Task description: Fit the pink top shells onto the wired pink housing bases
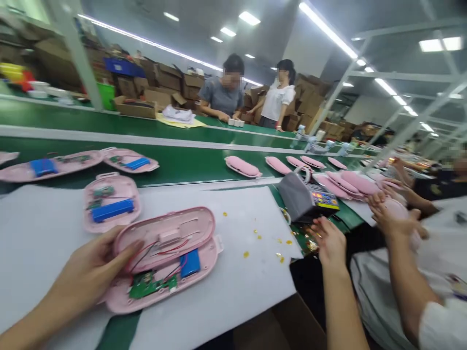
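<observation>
My left hand (105, 262) is closed on the left end of a pink plastic casing (197, 218). Its upper half is tilted over the lower half, and red and black wires run inside. The lower half holds a green circuit board (149, 284) and a blue battery (190, 263). On the right, my right hand (330, 238) is raised with loosely bent fingers apart, just below a grey tape dispenser (297, 197) with a lit display. I see nothing in that hand. Small yellow discs (246, 254) lie scattered on the white sheet (233, 291).
Another opened casing (111, 201) with a blue battery lies behind my left hand, with more at the far left. Closed pink casings (242, 166) line the green bench (189, 163). At right, a co-worker's hands (392, 214) hold a pink part. Two people stand across the bench.
</observation>
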Demonstrator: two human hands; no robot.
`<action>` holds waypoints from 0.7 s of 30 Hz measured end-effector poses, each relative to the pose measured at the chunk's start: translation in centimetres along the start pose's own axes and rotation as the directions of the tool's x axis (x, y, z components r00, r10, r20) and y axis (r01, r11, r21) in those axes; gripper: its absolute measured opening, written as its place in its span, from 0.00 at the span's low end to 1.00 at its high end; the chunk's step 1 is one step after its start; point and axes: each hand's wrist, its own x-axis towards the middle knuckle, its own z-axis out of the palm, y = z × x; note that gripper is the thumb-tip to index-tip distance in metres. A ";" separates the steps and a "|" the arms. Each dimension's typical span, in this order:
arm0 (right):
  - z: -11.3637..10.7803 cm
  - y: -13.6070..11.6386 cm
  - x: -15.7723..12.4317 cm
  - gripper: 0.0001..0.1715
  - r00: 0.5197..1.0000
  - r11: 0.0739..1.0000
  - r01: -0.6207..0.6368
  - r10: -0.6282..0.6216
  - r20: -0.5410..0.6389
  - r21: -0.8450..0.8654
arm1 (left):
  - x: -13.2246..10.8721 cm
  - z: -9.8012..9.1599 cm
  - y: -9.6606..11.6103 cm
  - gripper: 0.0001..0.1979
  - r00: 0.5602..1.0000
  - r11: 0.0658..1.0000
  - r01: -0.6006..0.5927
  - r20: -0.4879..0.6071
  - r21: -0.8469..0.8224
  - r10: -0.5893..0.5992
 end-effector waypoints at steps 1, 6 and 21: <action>0.1 -0.2 -1.4 0.23 0.999 0.999 0.022 -0.021 0.031 -0.024 | -0.5 0.0 0.7 0.24 1.000 1.000 0.003 0.004 -0.018 -0.003; 5.8 -2.2 -10.0 0.17 0.835 0.927 0.323 -0.185 0.518 -0.191 | -1.5 0.4 1.7 0.17 0.991 0.948 -0.050 0.100 -0.314 0.085; 21.8 0.8 -21.3 0.10 -0.204 -0.105 0.972 0.046 0.978 0.208 | -2.6 1.1 1.6 0.04 0.975 0.863 -0.163 0.054 -0.479 0.214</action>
